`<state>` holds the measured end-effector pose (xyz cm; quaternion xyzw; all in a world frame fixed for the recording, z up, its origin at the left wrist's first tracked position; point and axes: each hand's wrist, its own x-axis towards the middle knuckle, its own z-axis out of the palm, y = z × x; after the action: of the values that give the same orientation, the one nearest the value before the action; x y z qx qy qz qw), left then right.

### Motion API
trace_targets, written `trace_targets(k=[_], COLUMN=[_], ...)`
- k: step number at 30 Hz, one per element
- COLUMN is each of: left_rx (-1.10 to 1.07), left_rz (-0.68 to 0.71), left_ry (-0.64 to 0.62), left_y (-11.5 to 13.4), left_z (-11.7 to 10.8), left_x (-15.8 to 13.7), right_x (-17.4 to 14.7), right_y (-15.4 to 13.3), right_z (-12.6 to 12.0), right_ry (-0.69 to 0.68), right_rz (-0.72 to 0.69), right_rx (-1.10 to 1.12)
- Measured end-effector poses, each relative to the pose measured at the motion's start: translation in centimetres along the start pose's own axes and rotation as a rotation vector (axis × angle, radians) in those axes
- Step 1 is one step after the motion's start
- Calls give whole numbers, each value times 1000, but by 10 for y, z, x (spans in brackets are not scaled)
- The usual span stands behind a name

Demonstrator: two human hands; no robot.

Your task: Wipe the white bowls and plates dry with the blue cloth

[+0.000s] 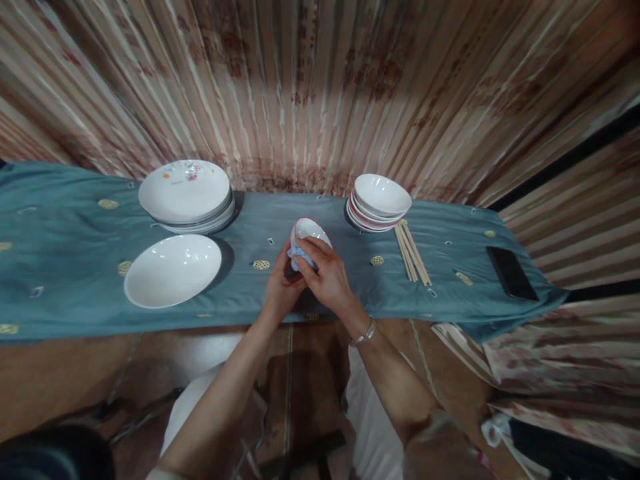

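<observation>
In the middle of the head view, a small white bowl (311, 228) with a red rim is held tilted over the table. My left hand (281, 288) grips it from the left and below, its fingers partly hidden behind the bowl. A light blue cloth (301, 257) is pinched in my right hand (327, 272) and pressed against the bowl at its near side. The lower part of the bowl is covered by both hands.
Left of my hands stand a stack of white plates (185, 193) and a large white bowl (173, 272). A stack of small bowls (383, 195), several chopsticks (413, 253) and a black phone (511, 272) lie to the right. A curtain (280, 93) hangs behind the teal tablecloth (260, 303).
</observation>
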<state>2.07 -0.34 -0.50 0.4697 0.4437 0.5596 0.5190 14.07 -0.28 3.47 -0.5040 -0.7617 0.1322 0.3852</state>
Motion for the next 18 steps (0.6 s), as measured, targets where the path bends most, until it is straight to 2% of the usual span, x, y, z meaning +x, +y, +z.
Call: trace_targets(k=[4,10,18], left_rx=[-29,-17,77], left_rz=[-14,-66,22], left_ry=[8,-49,-81], left_y=[1,-1,-12], left_z=[2,0,2], left_x=[3,10,13], right_x=[9,24,30], right_y=[1,9,8], right_z=[-7,-20,-24], right_ry=[-42,-126,-117], right_rz=[-1,-22,-16], right_rx=[1,76,127])
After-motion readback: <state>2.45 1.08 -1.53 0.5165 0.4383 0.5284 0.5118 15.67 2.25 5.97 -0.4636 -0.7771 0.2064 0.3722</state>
